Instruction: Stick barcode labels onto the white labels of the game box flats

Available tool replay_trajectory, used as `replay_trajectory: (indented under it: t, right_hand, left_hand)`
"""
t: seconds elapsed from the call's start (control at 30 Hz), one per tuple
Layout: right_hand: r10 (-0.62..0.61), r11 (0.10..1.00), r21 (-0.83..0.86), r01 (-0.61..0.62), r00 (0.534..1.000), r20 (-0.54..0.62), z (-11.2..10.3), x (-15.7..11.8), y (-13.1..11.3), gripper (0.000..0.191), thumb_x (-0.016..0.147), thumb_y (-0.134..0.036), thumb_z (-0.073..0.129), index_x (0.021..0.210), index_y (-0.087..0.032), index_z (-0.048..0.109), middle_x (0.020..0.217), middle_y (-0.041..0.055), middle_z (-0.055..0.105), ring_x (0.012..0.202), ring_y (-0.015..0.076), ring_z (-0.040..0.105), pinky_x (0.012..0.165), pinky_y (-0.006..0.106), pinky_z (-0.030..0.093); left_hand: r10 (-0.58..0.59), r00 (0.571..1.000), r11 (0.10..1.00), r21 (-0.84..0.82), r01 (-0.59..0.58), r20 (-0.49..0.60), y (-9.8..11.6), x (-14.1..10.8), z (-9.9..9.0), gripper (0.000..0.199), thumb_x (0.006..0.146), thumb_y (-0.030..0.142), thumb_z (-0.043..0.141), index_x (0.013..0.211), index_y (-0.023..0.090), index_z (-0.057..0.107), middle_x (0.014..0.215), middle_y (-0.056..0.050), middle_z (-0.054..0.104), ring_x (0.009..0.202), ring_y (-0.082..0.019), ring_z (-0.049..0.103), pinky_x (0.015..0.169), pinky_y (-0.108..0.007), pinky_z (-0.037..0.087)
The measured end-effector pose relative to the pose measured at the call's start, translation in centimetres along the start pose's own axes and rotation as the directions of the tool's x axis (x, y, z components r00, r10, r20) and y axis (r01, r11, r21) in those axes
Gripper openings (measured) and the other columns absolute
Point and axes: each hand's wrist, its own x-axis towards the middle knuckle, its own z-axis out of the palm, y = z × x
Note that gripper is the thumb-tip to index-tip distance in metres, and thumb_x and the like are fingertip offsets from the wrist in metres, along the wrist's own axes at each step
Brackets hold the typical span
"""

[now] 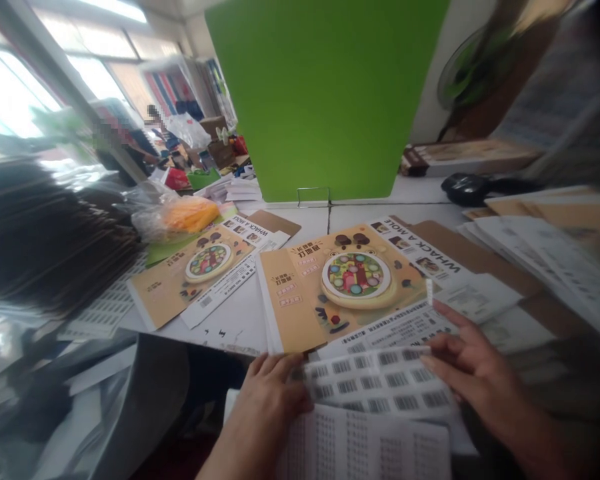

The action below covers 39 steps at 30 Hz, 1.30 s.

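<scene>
Right hand (473, 363) on barcode labels (375, 380) — clear bag (153, 223) holds something yellow (193, 215), maybe foam.

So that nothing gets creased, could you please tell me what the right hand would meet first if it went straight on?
The right hand would first meet the barcode sticker sheet just beyond its fingertips, though depth is unclear.

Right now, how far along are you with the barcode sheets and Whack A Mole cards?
Done, it seems: the nearer Whack A Mole card and farther Whack A Mole card lie flat. In hand: a barcode sheet between the left hand and right hand. Left: the printed sheets beneath them.
</scene>
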Motion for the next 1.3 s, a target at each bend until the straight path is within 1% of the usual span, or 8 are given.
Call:
replay_trajectory:
  t: [0.07, 0.13, 0.3, 0.43, 0.67, 0.93, 1.07, 1.3]
  right_hand:
    - [0.02, 0.999, 0.042, -0.022, 0.998, 0.051, 0.6, 0.2, 0.3, 0.082, 0.082, -0.043, 0.067, 0.151, -0.03, 0.025, 0.079, 0.0, 0.059, 0.054, 0.0135, 0.054, 0.036, 0.019, 0.04]
    - [0.04, 0.996, 0.075, -0.048, 0.993, 0.112, 0.9, 0.4, 0.9, 0.084, 0.082, -0.044, 0.067, 0.152, -0.032, 0.021, 0.08, -0.0007, 0.059, 0.055, 0.013, 0.053, 0.037, 0.018, 0.039]
    - [-0.012, 1.0, -0.019, 0.016, 0.978, 0.208, 0.5, 0.6, 3.0, 0.078, 0.086, -0.044, 0.062, 0.151, -0.032, 0.021, 0.085, -0.0011, 0.063, 0.063, 0.0126, 0.059, 0.048, 0.02, 0.048]
    - [-0.219, 0.917, -0.285, 0.279, 0.949, 0.224, -0.3, 1.2, 3.7, 0.068, 0.089, -0.036, 0.059, 0.149, -0.031, 0.029, 0.103, 0.0029, 0.068, 0.08, 0.0155, 0.065, 0.076, 0.03, 0.058]
    - [-0.537, 0.625, -0.478, 0.618, 0.784, 0.311, 0.4, 2.1, 3.0, 0.054, 0.095, -0.02, 0.047, 0.146, -0.035, 0.036, 0.103, 0.0005, 0.07, 0.091, 0.0168, 0.068, 0.085, 0.033, 0.058]
    - [-0.582, 0.48, -0.535, 0.695, 0.709, 0.398, 0.5, 2.5, 4.7, 0.06, 0.097, -0.015, 0.047, 0.15, -0.036, 0.029, 0.105, 0.0005, 0.07, 0.092, 0.0168, 0.069, 0.085, 0.033, 0.059]
    - [-0.632, 0.34, -0.533, 0.775, 0.608, 0.481, 0.2, 2.2, 4.5, 0.067, 0.094, -0.005, 0.045, 0.151, -0.034, 0.026, 0.119, 0.0021, 0.067, 0.103, 0.0186, 0.066, 0.09, 0.036, 0.057]
    - [-0.66, 0.182, -0.491, 0.852, 0.476, 0.581, -0.1, 1.6, 3.6, 0.065, 0.094, -0.005, 0.045, 0.153, -0.025, 0.024, 0.119, 0.0064, 0.068, 0.112, 0.0206, 0.063, 0.093, 0.037, 0.055]
  left_hand:
    - [0.043, 0.997, 0.999, 0.034, -0.041, -0.062, 0.7, 0.8, 1.2, 0.011, 0.081, 0.012, 0.072, 0.077, 0.022, 0.07, 0.134, -0.006, 0.057, 0.124, -0.029, 0.051, 0.108, -0.054, 0.033]
    - [0.091, 0.992, 0.996, 0.01, -0.091, -0.088, 1.8, 1.6, 2.3, 0.009, 0.082, 0.014, 0.072, 0.078, 0.022, 0.07, 0.14, -0.007, 0.053, 0.127, -0.03, 0.048, 0.109, -0.056, 0.032]
    - [0.04, 0.999, 0.991, -0.128, -0.037, 0.021, 3.3, 3.1, 3.5, 0.01, 0.084, 0.013, 0.069, 0.077, 0.02, 0.069, 0.099, -0.002, 0.068, 0.089, -0.019, 0.064, 0.08, -0.028, 0.05]
    - [0.006, 0.993, 0.987, -0.162, 0.013, 0.116, 3.2, 3.5, 3.8, 0.011, 0.087, 0.014, 0.067, 0.077, 0.019, 0.068, 0.082, 0.001, 0.064, 0.077, -0.015, 0.062, 0.07, -0.021, 0.045]
    - [-0.004, 0.987, 0.989, -0.146, 0.028, 0.161, 2.8, 4.1, 4.2, 0.01, 0.089, 0.017, 0.064, 0.081, 0.02, 0.069, 0.085, 0.001, 0.064, 0.08, -0.016, 0.062, 0.071, -0.022, 0.043]
    - [0.003, 0.985, 0.983, -0.183, 0.029, 0.172, 2.7, 4.3, 4.0, 0.011, 0.09, 0.018, 0.063, 0.08, 0.02, 0.069, 0.084, 0.001, 0.064, 0.081, -0.016, 0.062, 0.071, -0.021, 0.043]
    - [0.007, 0.99, 0.974, -0.226, 0.025, 0.14, 2.5, 4.3, 4.0, 0.013, 0.09, 0.018, 0.062, 0.079, 0.02, 0.067, 0.083, 0.002, 0.064, 0.078, -0.014, 0.062, 0.07, -0.02, 0.043]
    - [-0.012, 0.995, 0.956, -0.292, 0.041, 0.103, 2.7, 4.2, 3.8, 0.012, 0.089, 0.018, 0.064, 0.077, 0.02, 0.066, 0.079, 0.004, 0.063, 0.073, -0.012, 0.06, 0.065, -0.019, 0.04]
